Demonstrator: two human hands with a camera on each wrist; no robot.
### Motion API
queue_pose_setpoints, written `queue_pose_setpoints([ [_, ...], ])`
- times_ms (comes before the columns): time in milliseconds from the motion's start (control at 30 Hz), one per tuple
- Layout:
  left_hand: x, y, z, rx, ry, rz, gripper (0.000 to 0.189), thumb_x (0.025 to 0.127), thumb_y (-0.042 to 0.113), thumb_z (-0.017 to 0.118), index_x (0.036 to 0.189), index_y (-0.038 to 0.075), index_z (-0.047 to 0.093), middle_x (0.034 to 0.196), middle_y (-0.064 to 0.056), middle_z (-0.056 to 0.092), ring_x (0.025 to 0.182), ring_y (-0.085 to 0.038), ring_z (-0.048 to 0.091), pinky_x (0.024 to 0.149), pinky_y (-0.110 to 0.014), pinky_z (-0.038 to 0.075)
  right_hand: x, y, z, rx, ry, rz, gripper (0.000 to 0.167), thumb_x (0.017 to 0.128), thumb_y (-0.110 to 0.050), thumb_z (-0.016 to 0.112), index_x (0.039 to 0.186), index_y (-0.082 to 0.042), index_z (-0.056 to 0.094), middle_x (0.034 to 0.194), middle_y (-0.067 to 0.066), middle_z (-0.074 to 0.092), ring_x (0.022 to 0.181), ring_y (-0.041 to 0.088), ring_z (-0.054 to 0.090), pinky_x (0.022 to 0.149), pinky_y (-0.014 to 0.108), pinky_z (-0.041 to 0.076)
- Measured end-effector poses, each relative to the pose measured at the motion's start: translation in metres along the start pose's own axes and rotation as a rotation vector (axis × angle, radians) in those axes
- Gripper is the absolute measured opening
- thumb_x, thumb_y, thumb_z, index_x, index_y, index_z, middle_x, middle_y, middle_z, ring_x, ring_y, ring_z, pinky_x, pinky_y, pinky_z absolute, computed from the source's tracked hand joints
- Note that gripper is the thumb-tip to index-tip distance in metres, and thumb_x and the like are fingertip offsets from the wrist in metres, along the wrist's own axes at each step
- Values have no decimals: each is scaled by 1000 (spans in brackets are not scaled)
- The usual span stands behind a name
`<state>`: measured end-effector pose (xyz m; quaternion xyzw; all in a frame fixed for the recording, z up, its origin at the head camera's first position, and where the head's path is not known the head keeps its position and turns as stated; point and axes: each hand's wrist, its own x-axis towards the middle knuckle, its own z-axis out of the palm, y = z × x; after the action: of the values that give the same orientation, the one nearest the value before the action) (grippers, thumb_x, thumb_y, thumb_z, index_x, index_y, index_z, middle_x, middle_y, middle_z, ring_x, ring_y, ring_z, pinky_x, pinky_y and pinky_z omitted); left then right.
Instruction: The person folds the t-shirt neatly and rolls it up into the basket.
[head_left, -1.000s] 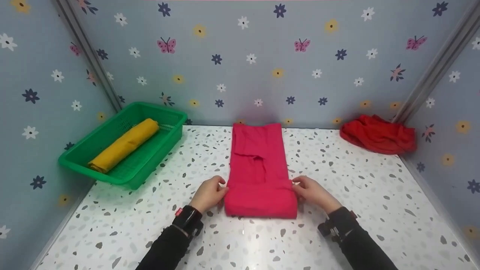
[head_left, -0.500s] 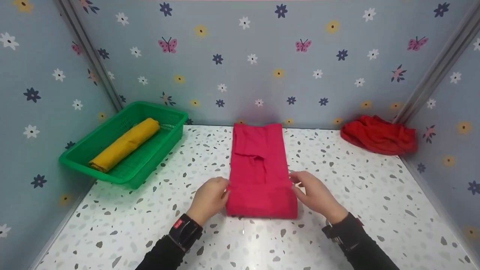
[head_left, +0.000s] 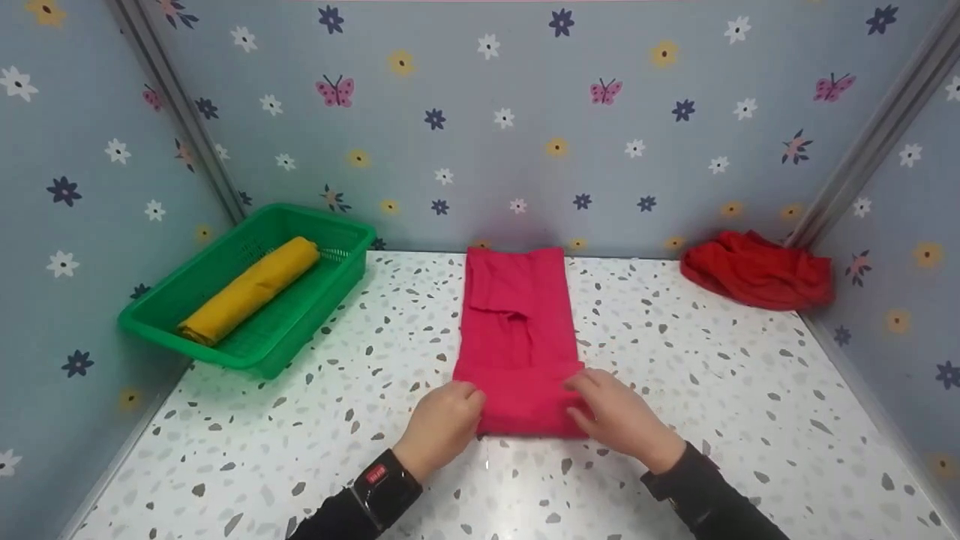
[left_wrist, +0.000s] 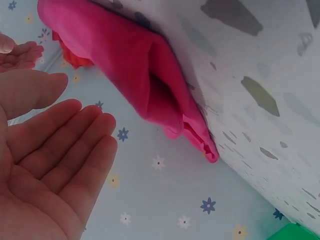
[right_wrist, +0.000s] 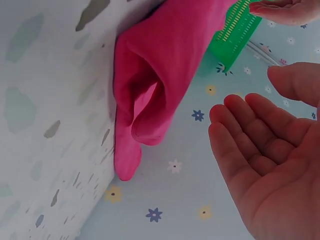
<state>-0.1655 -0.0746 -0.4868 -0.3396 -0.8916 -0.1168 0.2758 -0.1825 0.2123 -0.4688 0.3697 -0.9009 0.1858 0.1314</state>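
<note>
A bright pink garment (head_left: 517,337) lies folded into a long strip in the middle of the table. Its near end is folded over into a thick, loose flap, and the wrist views show the hollow side of that fold. In the head view my left hand (head_left: 442,424) is over the fold's left near corner. My right hand (head_left: 622,416) hovers at its right side. From the wrists, both the left palm (left_wrist: 55,165) and the right palm (right_wrist: 270,155) show slightly bent fingers with nothing in them, apart from the cloth.
At the left, a green plastic basket (head_left: 300,341) holds a rolled yellow cloth (head_left: 251,289). A crumpled red cloth (head_left: 757,270) lies in the far right corner. Flower-patterned walls (head_left: 517,90) enclose the speckled table (head_left: 375,322) at the back and both sides.
My fingers have let go of the fold's two side edges. Both hands have moved inward and nearer over the near end; the garment stays in place.
</note>
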Motion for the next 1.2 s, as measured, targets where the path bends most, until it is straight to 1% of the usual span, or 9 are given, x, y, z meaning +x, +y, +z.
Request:
queue_pose_setpoints([
  [100, -2, 3, 3, 15, -44, 1, 15, 71, -6, 72, 76, 5, 62, 72, -5, 57, 66, -20, 59, 60, -32, 50, -3, -2, 6, -44, -26, -27, 30, 82, -9, 78, 107, -5, 62, 100, 6, 61, 92, 21, 58, 80, 35, 52],
  [200, -3, 4, 5, 30, -93, -15, 13, 73, -4, 72, 77, 5, 64, 73, -5, 58, 67, -20, 59, 61, -32, 51, -5, -3, 11, -65, -55, -44, 28, 82, -10, 78, 104, -6, 62, 95, 5, 59, 87, 19, 56, 77, 34, 52],
  [367, -3, 6, 9, 49, -168, -48, 12, 74, -3, 73, 80, 5, 66, 75, -5, 60, 69, -20, 60, 62, -31, 52, -4, -4, 16, -83, -86, -36, 27, 82, -12, 79, 103, -6, 63, 95, 4, 58, 88, 18, 57, 77, 33, 52],
  [500, -4, 7, 11, 51, -231, -83, 13, 75, -3, 72, 80, 5, 65, 76, -5, 59, 70, -20, 60, 59, -31, 51, -4, -4, 18, -95, -108, -27, 28, 82, -13, 79, 104, -7, 63, 94, 4, 58, 88, 18, 56, 78, 33, 52],
  [667, -5, 8, 13, 48, -307, -122, 10, 78, -2, 71, 81, 6, 66, 77, -5, 59, 72, -20, 60, 60, -32, 52, -4, -4, 22, -99, -148, -17, 29, 82, -13, 79, 104, -7, 62, 94, 4, 57, 88, 19, 55, 78, 34, 52],
  [800, -5, 7, 14, 39, -327, -129, 9, 79, -2, 70, 80, 6, 66, 76, -5, 58, 72, -20, 60, 59, -33, 52, -3, -3, 25, -108, -166, -5, 29, 81, -13, 79, 104, -5, 63, 94, 6, 58, 88, 21, 56, 79, 35, 52],
  [1000, -4, 5, 17, 33, -346, -117, 10, 78, -2, 71, 78, 7, 67, 74, -4, 58, 70, -20, 59, 59, -32, 51, -1, -2, 27, -134, -194, 6, 27, 78, -11, 80, 98, -5, 64, 87, 4, 55, 82, 20, 54, 74, 35, 51],
  [1200, -3, 4, 17, 63, -341, -92, 11, 76, 0, 72, 74, 9, 68, 70, -3, 58, 67, -19, 59, 59, -32, 51, 2, -2, 28, -172, -242, 20, 28, 76, -11, 81, 98, -6, 65, 87, 3, 54, 82, 19, 53, 73, 35, 51],
])
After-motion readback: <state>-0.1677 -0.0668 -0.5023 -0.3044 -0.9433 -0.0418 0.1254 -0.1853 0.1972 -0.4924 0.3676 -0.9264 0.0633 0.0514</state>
